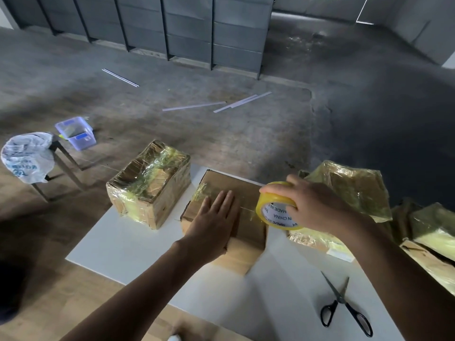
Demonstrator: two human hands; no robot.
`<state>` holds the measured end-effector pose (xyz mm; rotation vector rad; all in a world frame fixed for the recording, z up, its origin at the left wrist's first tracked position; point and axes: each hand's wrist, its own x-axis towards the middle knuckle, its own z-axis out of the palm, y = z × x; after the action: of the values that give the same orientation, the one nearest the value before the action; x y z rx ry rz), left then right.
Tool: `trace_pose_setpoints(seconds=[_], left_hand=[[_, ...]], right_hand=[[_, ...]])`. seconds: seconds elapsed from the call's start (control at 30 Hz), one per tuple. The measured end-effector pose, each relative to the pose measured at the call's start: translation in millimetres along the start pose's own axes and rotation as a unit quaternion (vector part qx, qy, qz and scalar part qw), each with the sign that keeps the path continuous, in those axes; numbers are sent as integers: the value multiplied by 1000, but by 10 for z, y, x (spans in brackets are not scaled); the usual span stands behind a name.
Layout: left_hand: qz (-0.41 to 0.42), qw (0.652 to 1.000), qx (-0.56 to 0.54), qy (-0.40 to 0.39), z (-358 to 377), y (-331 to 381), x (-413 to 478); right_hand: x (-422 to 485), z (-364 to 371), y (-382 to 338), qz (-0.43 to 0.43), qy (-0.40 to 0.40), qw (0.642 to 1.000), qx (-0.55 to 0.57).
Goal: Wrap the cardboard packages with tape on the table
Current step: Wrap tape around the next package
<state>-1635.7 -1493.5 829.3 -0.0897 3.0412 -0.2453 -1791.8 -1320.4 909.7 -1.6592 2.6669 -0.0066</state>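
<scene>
Cardboard package (229, 183) sits mid-frame on the white tabletop (128, 242). Its long axis seems to run lower-to-upper frame, far end leaning right. Left hand (216, 217) lies flat on top, fingers straight and together. Right hand (317, 205) has its fingers curled round the tape roll (275, 212) at the package's right edge. Risk: the strand slackens and wrinkles, or the package skids if the palm lifts.

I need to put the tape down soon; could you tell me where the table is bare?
Bare table lies left of the scissors and in front of the wrapped box. The right edge is crowded with wrapped packages.
</scene>
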Motion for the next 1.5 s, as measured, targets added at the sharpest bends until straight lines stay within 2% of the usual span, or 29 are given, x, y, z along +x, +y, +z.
trace_pose_setpoints(seconds=[0.2,0.27,0.37,0.47,0.7,0.8,0.87,1.0,1.17,1.33,1.5], left_hand=[[4,1000,-28,13,-26,236,84],[9,999,-38,21,9,226,108],[-3,998,-50,32,65,209,106],[-13,998,-55,25,74,250,96],[-26,997,-57,37,96,230,89],[-24,997,-64,30,123,203,99],[-6,998,-51,25,59,276,139],[-25,999,-24,-26,-92,446,205],[0,1000,-5,15,-141,638,253],[6,998,-51,34,21,585,275],[20,1000,-20,-5,-44,672,328]], right_hand=[[-32,83,13,-2,22,1000,9],[-106,185,97,14,79,994,81],[-215,464,149,34,170,956,236],[-225,635,110,56,190,925,325],[-250,387,344,8,125,973,196],[-364,361,520,32,17,996,83],[-417,422,505,45,-19,998,32],[-443,560,401,41,-5,999,23],[-410,610,297,48,11,999,20],[-508,692,436,60,39,996,56],[-557,927,438,67,14,995,78]])
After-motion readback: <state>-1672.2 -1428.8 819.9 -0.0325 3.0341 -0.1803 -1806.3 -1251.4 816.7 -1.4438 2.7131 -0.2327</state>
